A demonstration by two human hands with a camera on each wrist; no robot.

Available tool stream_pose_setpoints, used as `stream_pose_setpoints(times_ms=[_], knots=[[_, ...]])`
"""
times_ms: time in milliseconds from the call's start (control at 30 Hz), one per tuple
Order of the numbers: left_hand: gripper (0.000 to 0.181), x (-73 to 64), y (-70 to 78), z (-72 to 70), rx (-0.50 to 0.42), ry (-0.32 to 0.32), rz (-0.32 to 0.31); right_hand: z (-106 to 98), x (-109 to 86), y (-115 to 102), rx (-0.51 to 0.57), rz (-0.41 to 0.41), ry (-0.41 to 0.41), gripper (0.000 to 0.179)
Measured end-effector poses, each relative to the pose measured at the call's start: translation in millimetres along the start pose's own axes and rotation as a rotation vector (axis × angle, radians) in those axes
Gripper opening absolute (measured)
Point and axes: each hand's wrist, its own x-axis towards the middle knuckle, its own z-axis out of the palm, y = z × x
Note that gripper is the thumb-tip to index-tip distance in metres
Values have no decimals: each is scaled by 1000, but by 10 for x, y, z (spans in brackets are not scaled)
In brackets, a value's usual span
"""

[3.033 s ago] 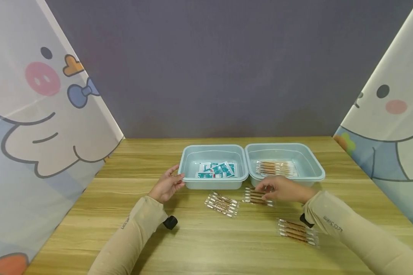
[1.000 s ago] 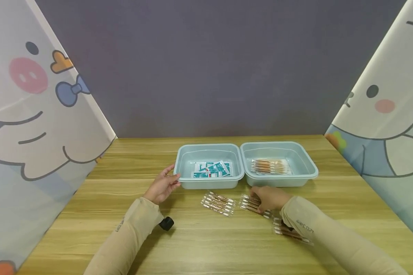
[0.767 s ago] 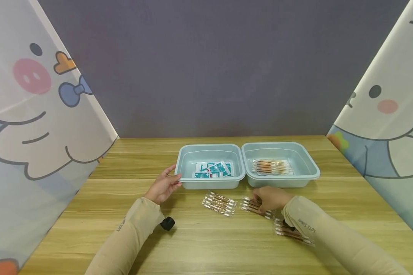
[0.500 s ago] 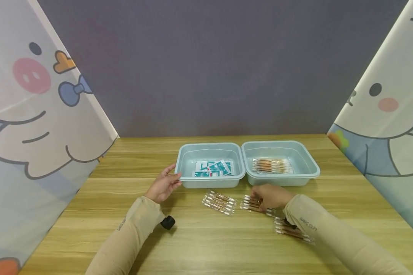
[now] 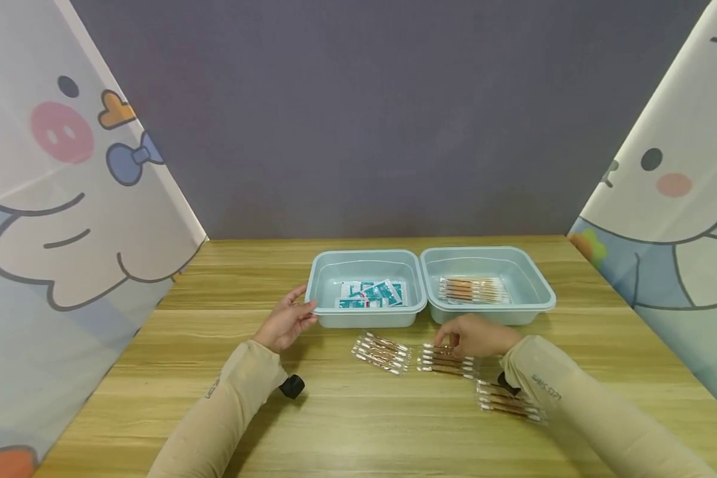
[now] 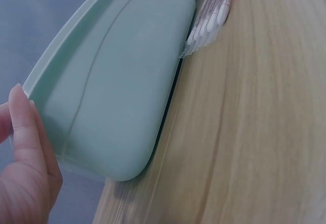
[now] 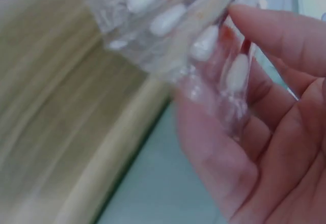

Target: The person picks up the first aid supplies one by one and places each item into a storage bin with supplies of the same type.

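Observation:
In the head view, my left hand [image 5: 285,324] holds the near left corner of the left light-blue plastic basin [image 5: 367,320], pinching its rim between thumb and fingers. Teal-and-white sachets [image 5: 372,294] lie inside that basin. My right hand [image 5: 475,336] pinches the edge of a clear pack of brown-stick cotton swabs [image 5: 445,362] in front of the right basin [image 5: 490,312]. Close up in the right wrist view, the thumb and fingertips grip the film of the swab pack [image 7: 168,20] at one side. Packed cotton swabs [image 5: 473,290] also lie inside the right basin.
One more swab pack [image 5: 382,352] lies on the wooden table [image 5: 358,425] in front of the left basin. Another swab pack [image 5: 510,402] sits beside my right wrist, partly covered by it. The basins stand side by side, with a dark panel [image 5: 382,119] behind the table.
My right hand came down onto the middle swab pack and took hold of its edge. Over the last half second the hand and pack have tilted up slightly. The left hand stays at the basin.

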Motion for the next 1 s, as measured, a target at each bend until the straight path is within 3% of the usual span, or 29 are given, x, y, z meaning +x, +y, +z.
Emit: stream_pose_setpoints(times_ms=[300,600,1000], knots=[[63,-7,22,-17,5,-3,9,-163,-56,-116,121,19,0,30],[63,-12,3,-11,6,-7,5,-392,-72,-225,105,56,-14,28],[64,7,-7,-5,-3,-1,-6,-665,-18,-231,176,140,-18,28]])
